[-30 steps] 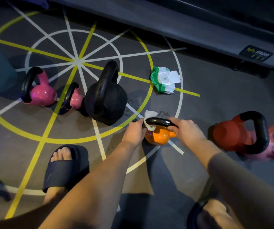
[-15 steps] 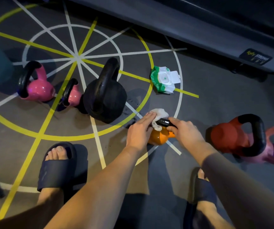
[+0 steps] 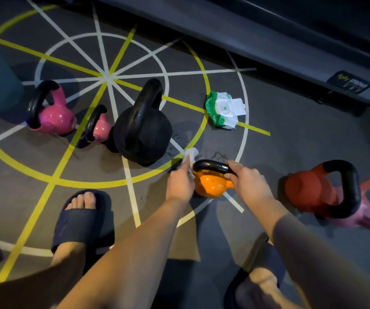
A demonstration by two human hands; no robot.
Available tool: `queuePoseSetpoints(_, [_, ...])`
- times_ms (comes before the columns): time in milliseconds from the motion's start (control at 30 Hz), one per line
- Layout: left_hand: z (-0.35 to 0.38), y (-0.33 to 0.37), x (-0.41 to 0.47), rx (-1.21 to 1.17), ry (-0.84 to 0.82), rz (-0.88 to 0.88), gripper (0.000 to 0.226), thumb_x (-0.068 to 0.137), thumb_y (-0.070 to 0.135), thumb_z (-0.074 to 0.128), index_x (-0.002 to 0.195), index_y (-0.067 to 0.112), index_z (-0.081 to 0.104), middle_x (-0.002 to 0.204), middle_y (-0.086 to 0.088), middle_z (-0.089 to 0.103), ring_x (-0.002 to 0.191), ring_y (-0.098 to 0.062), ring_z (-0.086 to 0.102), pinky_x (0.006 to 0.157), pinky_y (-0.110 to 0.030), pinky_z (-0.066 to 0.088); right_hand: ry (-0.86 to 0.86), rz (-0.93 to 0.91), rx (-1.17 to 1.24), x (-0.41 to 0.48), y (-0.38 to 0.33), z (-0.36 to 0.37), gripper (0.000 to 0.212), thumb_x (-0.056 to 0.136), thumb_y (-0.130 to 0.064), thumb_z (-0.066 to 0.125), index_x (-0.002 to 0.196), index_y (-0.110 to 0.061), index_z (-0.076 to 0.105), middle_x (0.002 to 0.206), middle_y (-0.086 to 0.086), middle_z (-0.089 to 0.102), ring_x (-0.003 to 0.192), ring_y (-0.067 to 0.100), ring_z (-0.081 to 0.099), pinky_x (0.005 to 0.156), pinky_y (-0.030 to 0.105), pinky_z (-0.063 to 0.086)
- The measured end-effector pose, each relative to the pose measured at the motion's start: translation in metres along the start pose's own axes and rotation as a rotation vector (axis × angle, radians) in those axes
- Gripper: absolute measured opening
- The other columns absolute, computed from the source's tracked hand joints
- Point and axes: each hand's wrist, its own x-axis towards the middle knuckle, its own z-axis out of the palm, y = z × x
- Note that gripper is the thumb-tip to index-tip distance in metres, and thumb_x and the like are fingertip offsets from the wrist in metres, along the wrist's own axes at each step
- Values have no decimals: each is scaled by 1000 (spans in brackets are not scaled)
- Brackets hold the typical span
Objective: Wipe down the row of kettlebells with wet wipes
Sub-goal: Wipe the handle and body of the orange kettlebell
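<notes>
Orange kettlebell [image 3: 210, 186] on floor, mid-row, just ahead of person. Right hand [image 3: 248, 186] clenched round right end of handle [image 3: 213, 166], steadying bell. Left hand [image 3: 179, 181] pinches wipe [image 3: 189, 156] against left end of handle. Likely step: wiping handle. To do well: hold bell firm, wrap wipe round bar, sweep full length, then do body. Red kettlebell [image 3: 306, 192] close on right; black kettlebell [image 3: 144, 134] farther left. Wipes pack [image 3: 223, 110] beyond, within reach for fresh sheet.

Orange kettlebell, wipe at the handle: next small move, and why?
Probably slide the wipe down over the orange kettlebell: the left hand holds it by the handle, at its left end, and the right hand grips the right end.
</notes>
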Motion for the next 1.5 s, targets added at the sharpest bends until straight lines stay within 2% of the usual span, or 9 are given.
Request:
queuePoseSetpoints(100, [5, 7, -10, -163, -55, -25, 53, 104, 15, 49, 154, 30, 41, 124, -8, 68, 119, -22, 61, 101, -29, 44, -3, 8, 9, 1, 0, -1, 40, 106, -35, 45, 147, -33, 45, 125, 6, 64, 110, 27, 62, 94, 42, 52])
queuePoseSetpoints(167, [8, -1, -20, -201, -75, -1, 49, 102, 25, 52, 150, 29, 43, 120, -4, 69, 114, -18, 62, 99, -33, 46, -5, 8, 9, 1, -1, -1, 38, 106, -34, 45, 144, -33, 47, 121, 6, 64, 108, 27, 62, 93, 39, 50])
queuePoseSetpoints(300, [12, -17, -19, -118, -52, 35, 29, 105, 23, 49, 133, 22, 56, 106, -6, 74, 103, -30, 67, 76, -29, 43, 24, -15, 3, -1, 0, 1, 35, 106, -31, 46, 141, -31, 50, 123, 6, 65, 112, 28, 61, 93, 37, 47])
queuePoseSetpoints(600, [3, -8, 12, 41, -201, -97, 26, 103, 10, 45, 122, 13, 63, 114, -15, 69, 114, -34, 61, 94, -37, 44, -12, 12, -2, 3, -1, -1, 43, 106, -33, 47, 148, -30, 45, 134, 8, 62, 119, 29, 59, 100, 39, 46])
queuePoseSetpoints(733, [7, -3, 8, 15, -190, -136, 25, 101, 7, 47, 118, 11, 64, 114, -15, 68, 115, -33, 60, 99, -41, 46, -70, 40, 6, 9, 5, -4, 45, 105, -37, 47, 150, -35, 43, 125, 8, 63, 112, 28, 62, 97, 39, 50])
queuePoseSetpoints(900, [18, -5, -20, -82, -50, -97, 31, 106, 19, 44, 134, 17, 58, 109, -16, 69, 107, -35, 66, 90, -43, 52, -70, 26, -24, 8, 4, -5, 41, 105, -38, 47, 146, -36, 45, 102, 0, 57, 103, 27, 63, 92, 40, 53])
queuePoseSetpoints(1033, [21, 2, -29, -108, 62, -83, 47, 106, 20, 46, 153, 26, 44, 108, -15, 70, 106, -32, 67, 88, -43, 51, -148, -28, -52, 15, 12, -10, 40, 103, -40, 51, 143, -42, 48, 100, -2, 60, 92, 18, 59, 83, 32, 50])
queuePoseSetpoints(1133, [20, 1, -28, -100, 105, -18, 48, 107, 20, 47, 153, 31, 43, 103, -11, 71, 101, -30, 69, 83, -42, 53, -247, -60, -151, 26, 11, -20, 37, 101, -39, 56, 138, -38, 54, 101, 2, 61, 94, 20, 60, 86, 35, 53])
queuePoseSetpoints(1500, [13, -16, -8, -55, -23, 103, 52, 103, 13, 51, 152, 26, 44, 102, -4, 71, 103, -27, 67, 90, -41, 53, -309, -103, -200, 44, 12, -29, 42, 97, -39, 62, 139, -36, 57, 106, 3, 63, 103, 24, 60, 91, 39, 52])
